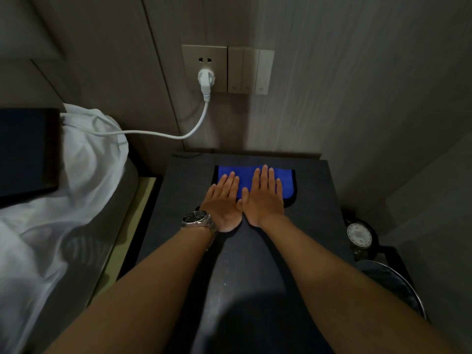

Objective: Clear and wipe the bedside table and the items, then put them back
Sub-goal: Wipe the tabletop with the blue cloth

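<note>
bedside table (316, 190) cleared on top, mid-wipe by the look of it. blue cloth (245, 178) spread near back edge, pressed under left hand (223, 200) and right hand (264, 198), fingers flat. items unreturned yet.

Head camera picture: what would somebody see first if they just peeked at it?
The bright blue cloth jumps out first, lying flat near the back of the dark bedside table, with the left hand and right hand pressed flat on it side by side. Next comes the white plug in the wall socket above, its cord curving left toward the white bedding. A shiny wristwatch sits on the left wrist.
</note>
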`<state>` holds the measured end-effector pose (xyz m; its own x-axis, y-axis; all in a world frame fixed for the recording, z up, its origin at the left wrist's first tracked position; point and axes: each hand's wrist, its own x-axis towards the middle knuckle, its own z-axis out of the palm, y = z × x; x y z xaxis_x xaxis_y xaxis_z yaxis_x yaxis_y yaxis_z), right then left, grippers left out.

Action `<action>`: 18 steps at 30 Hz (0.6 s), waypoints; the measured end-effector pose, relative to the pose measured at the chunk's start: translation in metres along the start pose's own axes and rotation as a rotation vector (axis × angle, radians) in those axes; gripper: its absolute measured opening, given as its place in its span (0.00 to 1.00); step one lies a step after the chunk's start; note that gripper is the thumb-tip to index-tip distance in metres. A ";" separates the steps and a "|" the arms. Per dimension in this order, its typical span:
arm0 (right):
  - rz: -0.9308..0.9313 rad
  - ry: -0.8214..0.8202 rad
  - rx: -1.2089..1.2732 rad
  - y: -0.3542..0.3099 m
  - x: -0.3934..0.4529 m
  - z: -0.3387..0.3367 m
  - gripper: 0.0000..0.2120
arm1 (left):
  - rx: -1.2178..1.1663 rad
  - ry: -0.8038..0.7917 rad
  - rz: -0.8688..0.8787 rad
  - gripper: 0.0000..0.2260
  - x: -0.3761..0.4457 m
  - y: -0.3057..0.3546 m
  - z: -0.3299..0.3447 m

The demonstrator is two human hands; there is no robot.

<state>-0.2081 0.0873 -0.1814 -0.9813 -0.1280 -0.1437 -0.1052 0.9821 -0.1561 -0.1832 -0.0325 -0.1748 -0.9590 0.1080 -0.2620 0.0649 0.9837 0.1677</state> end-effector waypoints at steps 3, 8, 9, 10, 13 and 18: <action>-0.002 -0.002 -0.013 -0.003 0.021 -0.002 0.32 | -0.016 -0.001 -0.004 0.28 0.019 -0.006 -0.008; -0.020 -0.005 -0.028 -0.008 0.051 -0.008 0.32 | -0.026 0.023 -0.009 0.27 0.044 -0.017 -0.016; -0.022 -0.010 -0.030 -0.009 0.056 -0.009 0.32 | -0.025 0.024 -0.006 0.27 0.049 -0.019 -0.018; -0.021 -0.017 -0.027 -0.011 0.060 -0.011 0.31 | -0.028 0.022 -0.002 0.27 0.053 -0.022 -0.020; -0.022 -0.032 -0.034 -0.015 0.072 -0.013 0.31 | -0.045 0.012 0.007 0.28 0.063 -0.029 -0.025; -0.041 0.019 -0.064 -0.024 0.086 -0.016 0.25 | -0.054 0.046 0.005 0.27 0.075 -0.041 -0.029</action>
<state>-0.2921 0.0549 -0.1746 -0.9787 -0.1667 -0.1198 -0.1553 0.9829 -0.0987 -0.2655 -0.0690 -0.1739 -0.9705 0.1048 -0.2171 0.0558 0.9738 0.2205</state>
